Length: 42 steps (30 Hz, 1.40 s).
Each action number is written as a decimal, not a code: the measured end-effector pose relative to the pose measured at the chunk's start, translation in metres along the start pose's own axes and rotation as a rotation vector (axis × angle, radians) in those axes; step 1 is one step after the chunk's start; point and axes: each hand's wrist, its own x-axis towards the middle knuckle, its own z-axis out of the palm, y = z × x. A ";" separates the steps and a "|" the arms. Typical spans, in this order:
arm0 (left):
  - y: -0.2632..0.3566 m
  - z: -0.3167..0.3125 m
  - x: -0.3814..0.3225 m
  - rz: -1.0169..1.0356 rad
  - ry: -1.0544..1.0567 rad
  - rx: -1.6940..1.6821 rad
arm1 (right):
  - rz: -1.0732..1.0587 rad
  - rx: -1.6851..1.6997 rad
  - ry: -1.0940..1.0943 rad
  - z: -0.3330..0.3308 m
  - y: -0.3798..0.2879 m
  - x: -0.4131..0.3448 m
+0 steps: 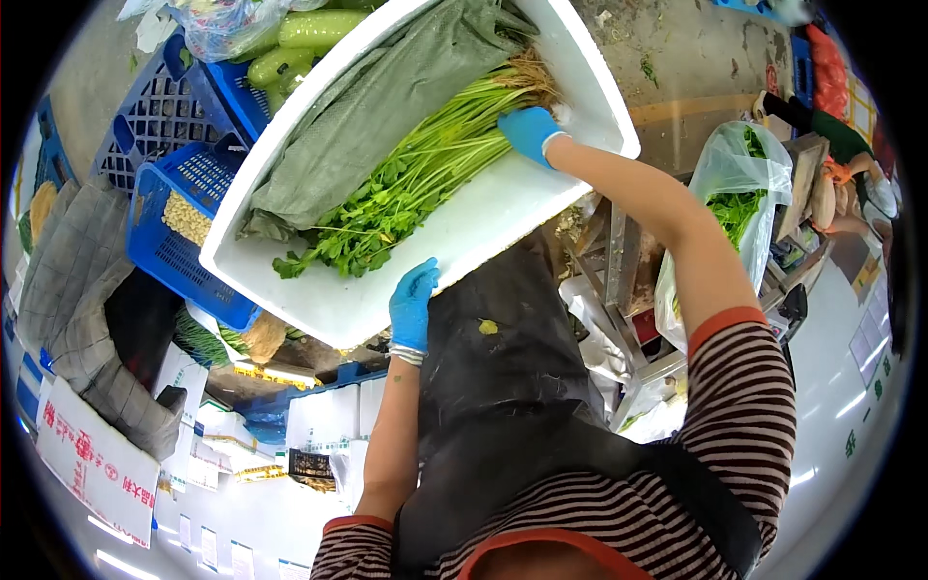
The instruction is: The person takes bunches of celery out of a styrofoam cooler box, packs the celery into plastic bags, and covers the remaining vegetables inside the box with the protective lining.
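Note:
Before me stands a large white foam box [500, 210]. Inside it lies a bunch of leafy celery [435, 156], its roots at the upper right and its leaves at the lower left. A grey-green woven sheet [362, 130] lies alongside the stalks, against the box's far side. My right hand [531, 134], in a blue glove, rests on the stalks near the roots; its fingertips are partly hidden, so a grip is unclear. My left hand [413, 301], also blue-gloved, is at the box's near rim, its fingers at the edge. Whether it grips the rim cannot be told.
Left of the box are a blue plastic basket [196, 272] with pale beans [185, 217] and a blue crate [163, 109]. Green gourds [319, 29] lie at the top. A clear bag of leafy greens [739, 196] stands at right. A co-worker's arm [859, 163] shows at far right.

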 end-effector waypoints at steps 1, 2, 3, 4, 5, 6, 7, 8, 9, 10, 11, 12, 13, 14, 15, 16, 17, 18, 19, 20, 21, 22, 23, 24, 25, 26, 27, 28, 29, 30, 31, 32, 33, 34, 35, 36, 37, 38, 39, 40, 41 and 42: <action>-0.001 0.000 0.001 0.003 0.000 -0.001 | 0.000 -0.002 0.003 -0.016 -0.002 -0.005; -0.002 -0.001 0.002 0.002 -0.007 0.005 | -0.059 -0.009 -0.109 -0.032 -0.004 -0.010; -0.002 0.001 0.002 0.002 -0.019 0.008 | -0.114 -0.022 -0.221 -0.050 -0.004 -0.017; -0.002 0.002 0.002 0.007 -0.015 0.005 | -0.117 -0.026 -0.217 -0.065 -0.009 -0.024; -0.001 0.001 0.001 0.024 -0.028 0.027 | -0.153 -0.078 -0.102 -0.081 -0.017 -0.031; 0.000 0.001 0.001 0.043 -0.047 0.050 | -0.182 -0.132 0.015 -0.092 -0.023 -0.037; 0.001 0.001 0.001 0.050 -0.042 0.050 | -0.185 -0.134 0.022 -0.096 -0.030 -0.040; 0.001 0.002 -0.001 0.058 -0.066 0.049 | -0.143 -0.065 0.049 -0.101 -0.038 -0.042; 0.003 0.004 -0.003 0.066 -0.092 0.050 | -0.098 0.004 0.075 -0.109 -0.046 -0.045; 0.004 0.006 -0.006 0.045 -0.100 -0.025 | -0.059 0.131 -0.025 -0.118 -0.052 -0.047; 0.004 0.006 -0.010 0.053 -0.096 -0.023 | -0.062 0.130 -0.017 -0.127 -0.060 -0.051; 0.005 0.007 -0.012 0.042 -0.119 -0.036 | -0.050 0.175 -0.107 -0.139 -0.065 -0.059; 0.008 0.007 -0.016 0.031 -0.136 -0.052 | -0.044 0.222 -0.196 -0.153 -0.072 -0.066; 0.011 0.006 -0.020 0.040 -0.137 -0.051 | -0.101 0.274 -0.219 -0.170 -0.074 -0.079; 0.020 0.013 -0.026 -0.003 -0.186 -0.024 | -0.080 0.266 -0.213 -0.190 -0.069 -0.099; 0.030 0.017 -0.033 -0.049 -0.228 0.005 | -0.065 0.338 -0.231 -0.208 -0.066 -0.117; 0.040 0.021 -0.043 -0.043 -0.250 0.012 | -0.043 0.410 -0.247 -0.226 -0.063 -0.136; 0.057 0.032 -0.057 -0.086 -0.362 0.010 | 0.004 0.403 -0.235 -0.250 -0.057 -0.161; 0.067 0.041 -0.068 -0.132 -0.475 0.009 | 0.053 0.491 -0.233 -0.272 -0.051 -0.186; 0.071 0.044 -0.076 -0.139 -0.625 0.016 | 0.111 0.579 -0.225 -0.288 -0.048 -0.211; 0.077 0.053 -0.086 -0.135 -0.709 0.049 | 0.211 0.735 -0.243 -0.295 -0.047 -0.236; 0.082 0.065 -0.095 -0.060 -0.846 0.116 | 0.327 0.893 -0.247 -0.298 -0.048 -0.255; 0.080 0.080 -0.099 -0.114 -0.942 0.031 | 0.304 1.066 -0.125 -0.267 -0.050 -0.270; 0.080 0.094 -0.105 -0.175 -1.026 -0.048 | 0.289 0.797 -0.055 -0.232 -0.066 -0.274; 0.069 0.104 -0.101 -0.398 -1.021 -0.245 | 0.302 0.522 0.008 -0.196 -0.082 -0.280; 0.046 0.095 -0.080 -0.500 -1.041 -0.399 | 0.323 0.472 -0.019 -0.201 -0.113 -0.277; 0.030 0.090 -0.061 -0.609 -1.042 -0.544 | 0.343 0.472 -0.066 -0.204 -0.142 -0.276; 0.034 0.106 -0.061 -0.585 -1.085 -0.486 | 0.348 0.604 -0.106 -0.208 -0.158 -0.289; 0.034 0.118 -0.066 -0.558 -1.050 -0.459 | 0.509 0.651 -0.003 -0.193 -0.180 -0.297; 0.033 0.129 -0.069 -0.532 -1.012 -0.433 | 0.598 0.689 -0.002 -0.182 -0.194 -0.308; 0.021 0.135 -0.067 -0.500 -0.896 -0.440 | 0.670 0.729 0.003 -0.177 -0.200 -0.320; 0.010 0.131 -0.056 -0.544 -0.929 -0.524 | 0.673 0.819 0.080 -0.178 -0.201 -0.339; 0.002 0.134 -0.055 -0.554 -0.968 -0.481 | 0.674 0.904 0.157 -0.175 -0.203 -0.367; -0.005 0.139 -0.057 -0.538 -0.967 -0.497 | 0.639 0.938 0.071 -0.182 -0.201 -0.399; -0.012 0.145 -0.060 -0.517 -0.962 -0.513 | 0.630 0.991 0.055 -0.167 -0.202 -0.422; -0.018 0.153 -0.060 -0.542 -1.001 -0.504 | 0.629 1.034 0.099 -0.154 -0.204 -0.444; -0.026 0.159 -0.059 -0.564 -1.036 -0.498 | 0.622 1.074 0.144 -0.141 -0.206 -0.468; -0.035 0.163 -0.061 -0.369 -0.993 -0.294 | 0.641 1.072 0.179 -0.126 -0.208 -0.489; -0.044 0.169 -0.063 -0.198 -0.923 -0.074 | 0.649 1.148 0.244 -0.107 -0.209 -0.511; -0.048 0.182 -0.081 -0.387 -0.985 -0.281 | 0.664 1.226 0.314 -0.086 -0.212 -0.537; -0.055 0.195 -0.092 -0.584 -1.029 -0.485 | 0.688 1.226 0.352 -0.063 -0.214 -0.567; -0.061 0.200 -0.096 -0.567 -0.986 -0.500 | 0.738 1.284 0.464 -0.042 -0.214 -0.593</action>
